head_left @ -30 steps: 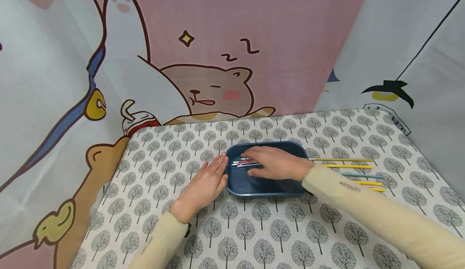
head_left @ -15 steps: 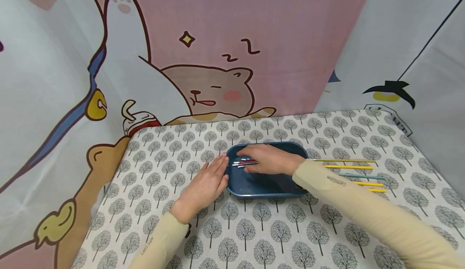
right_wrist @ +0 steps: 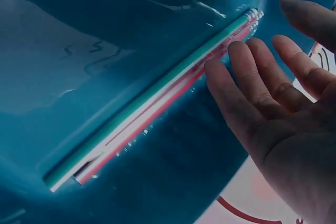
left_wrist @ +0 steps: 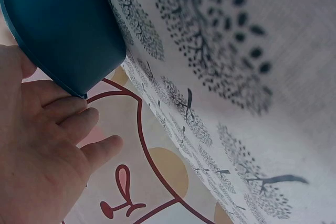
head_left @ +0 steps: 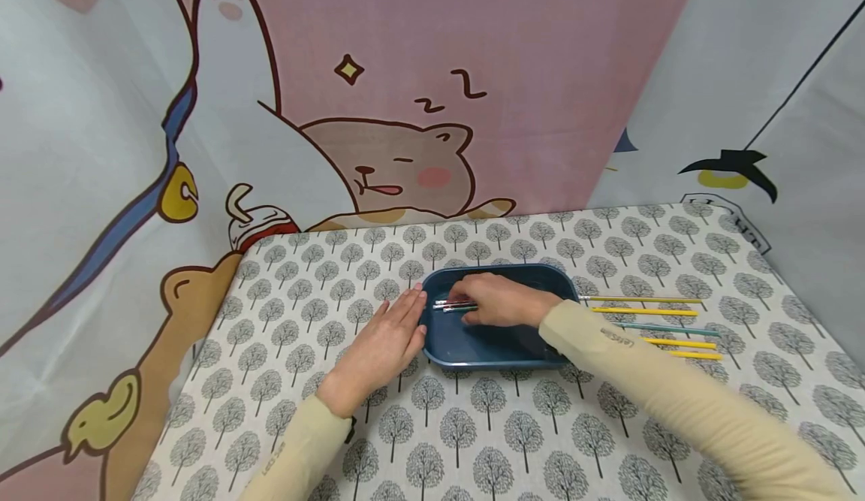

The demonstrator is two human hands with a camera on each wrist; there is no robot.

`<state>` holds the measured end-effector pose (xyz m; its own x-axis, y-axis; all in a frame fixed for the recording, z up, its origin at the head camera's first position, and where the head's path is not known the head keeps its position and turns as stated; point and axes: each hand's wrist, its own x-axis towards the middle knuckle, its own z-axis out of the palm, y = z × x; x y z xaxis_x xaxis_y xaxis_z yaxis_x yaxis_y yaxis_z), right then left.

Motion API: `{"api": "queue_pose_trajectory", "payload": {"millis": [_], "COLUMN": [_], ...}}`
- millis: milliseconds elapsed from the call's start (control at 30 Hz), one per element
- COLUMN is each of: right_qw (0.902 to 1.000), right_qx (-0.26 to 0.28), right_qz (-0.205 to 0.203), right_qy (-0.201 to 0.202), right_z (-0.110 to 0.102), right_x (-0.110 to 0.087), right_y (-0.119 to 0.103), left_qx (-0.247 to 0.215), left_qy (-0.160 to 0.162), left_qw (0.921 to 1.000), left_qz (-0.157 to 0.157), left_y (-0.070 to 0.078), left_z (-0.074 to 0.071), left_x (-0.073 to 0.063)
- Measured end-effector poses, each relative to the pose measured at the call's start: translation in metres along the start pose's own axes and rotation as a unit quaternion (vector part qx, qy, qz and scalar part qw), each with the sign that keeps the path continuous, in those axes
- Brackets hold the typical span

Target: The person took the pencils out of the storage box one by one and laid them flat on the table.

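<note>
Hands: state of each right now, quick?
Left hand: open, flat on the table, fingers against the tray edge.
Right hand: open inside the tray, fingers touching the pencils, no grip.

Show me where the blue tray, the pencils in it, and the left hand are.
blue tray (head_left: pixel 500 351): head view, near rim.
pencils (right_wrist: pixel 157 98): right wrist view, middle of the bundle.
left hand (head_left: pixel 378 347): head view, back of the hand.

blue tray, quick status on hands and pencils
Left hand flat against blue tray rim. Right hand open inside tray, fingers at the pencils. More pencils on cloth to the right. Nothing blocking.
</note>
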<state>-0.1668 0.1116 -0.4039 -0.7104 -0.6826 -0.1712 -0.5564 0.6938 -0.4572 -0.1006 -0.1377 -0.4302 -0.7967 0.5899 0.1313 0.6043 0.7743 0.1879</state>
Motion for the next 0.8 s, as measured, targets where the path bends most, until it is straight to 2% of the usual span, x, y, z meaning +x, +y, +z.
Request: {"api": "queue_pose_trajectory", "payload": {"millis": [300, 600, 800], "right_qw": [0.9997, 0.9993, 0.9999], "right_qx": [0.011, 0.027, 0.013], "right_qz": [0.02, -0.02, -0.006], "right_qy": [-0.013, -0.015, -0.003], "right_z": [0.0046, 0.0056, 0.0083], "right_x": [-0.0015, -0.0013, -0.001], "right_y": [0.0044, 0.0067, 0.0092], "left_qx": [-0.004, -0.004, -0.005], "left_qy": [-0.005, -0.007, -0.002], "left_qw": [1.0, 1.0, 1.0], "left_qz": [-0.006, -0.005, 0.001], "left_y": [0.0, 0.0005, 0.0003], "left_z": [0.0, -0.0002, -0.0001], "left_x": [-0.0005, 0.0001, 0.0004]}}
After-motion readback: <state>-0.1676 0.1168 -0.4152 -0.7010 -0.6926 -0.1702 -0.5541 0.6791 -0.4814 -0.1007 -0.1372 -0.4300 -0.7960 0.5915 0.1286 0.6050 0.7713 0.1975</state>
